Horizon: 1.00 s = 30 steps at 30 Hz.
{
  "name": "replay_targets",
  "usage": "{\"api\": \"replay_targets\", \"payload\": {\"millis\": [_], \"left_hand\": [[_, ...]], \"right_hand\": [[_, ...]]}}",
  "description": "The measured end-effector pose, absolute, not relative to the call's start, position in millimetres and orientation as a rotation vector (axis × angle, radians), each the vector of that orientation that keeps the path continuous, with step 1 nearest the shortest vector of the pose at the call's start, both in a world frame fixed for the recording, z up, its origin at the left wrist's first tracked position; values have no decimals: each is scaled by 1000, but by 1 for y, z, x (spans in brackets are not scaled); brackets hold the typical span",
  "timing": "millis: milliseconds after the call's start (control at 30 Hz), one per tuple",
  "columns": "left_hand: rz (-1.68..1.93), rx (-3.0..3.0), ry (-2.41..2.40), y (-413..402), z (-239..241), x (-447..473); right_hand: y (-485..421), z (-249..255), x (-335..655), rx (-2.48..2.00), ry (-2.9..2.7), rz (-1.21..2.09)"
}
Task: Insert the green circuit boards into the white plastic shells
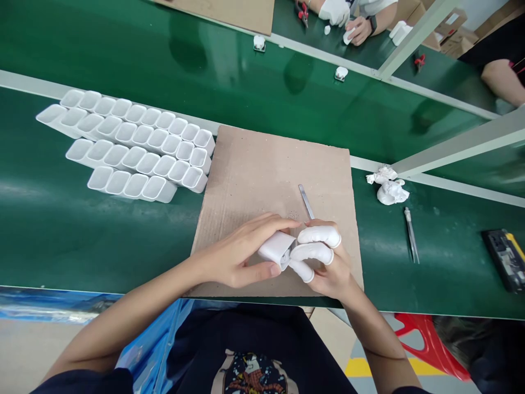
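My left hand (241,251) is closed around a small white plastic housing (275,247), thumb on the near side and fingers on the far side. The housing lies tilted, its open end facing right, with some part visible inside. My right hand (324,257) wears white finger cots on the thumb and two fingers. Those fingertips are pinched together at the housing's opening; what they grip is hidden. A thin metal tool (305,200), perhaps tweezers, shows beyond the right hand. Its other end is covered, and I cannot tell whether the hand holds it. Beneath both hands is a cardboard sheet (254,164).
Rows of white open housings (139,134) stand at the left. On the right are crumpled white tissue (391,191), tweezers (411,235) and a black-and-yellow box (504,260). Metal frame bars (463,145) rise at the right. A co-worker's hands (348,24) are across the bench.
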State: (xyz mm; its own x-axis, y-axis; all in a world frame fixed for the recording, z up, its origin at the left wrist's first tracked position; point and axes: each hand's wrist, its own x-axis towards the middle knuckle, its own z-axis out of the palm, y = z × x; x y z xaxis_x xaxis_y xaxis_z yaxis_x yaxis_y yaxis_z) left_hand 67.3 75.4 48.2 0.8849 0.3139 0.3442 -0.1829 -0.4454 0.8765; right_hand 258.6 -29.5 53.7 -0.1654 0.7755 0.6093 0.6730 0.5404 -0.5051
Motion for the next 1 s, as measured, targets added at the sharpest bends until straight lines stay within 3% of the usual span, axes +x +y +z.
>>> {"api": "replay_targets", "payload": {"millis": [300,633,1000], "left_hand": [[485,1907,230,73,50,64],[499,1844,206,73,47,63],[496,1942,175,74,48,65]], "right_hand": [[-39,42,262,-1201,-2050,-383],[-30,59,272,-1148,-1932,-11],[-33,55,274,-1235,-2113,18]]}}
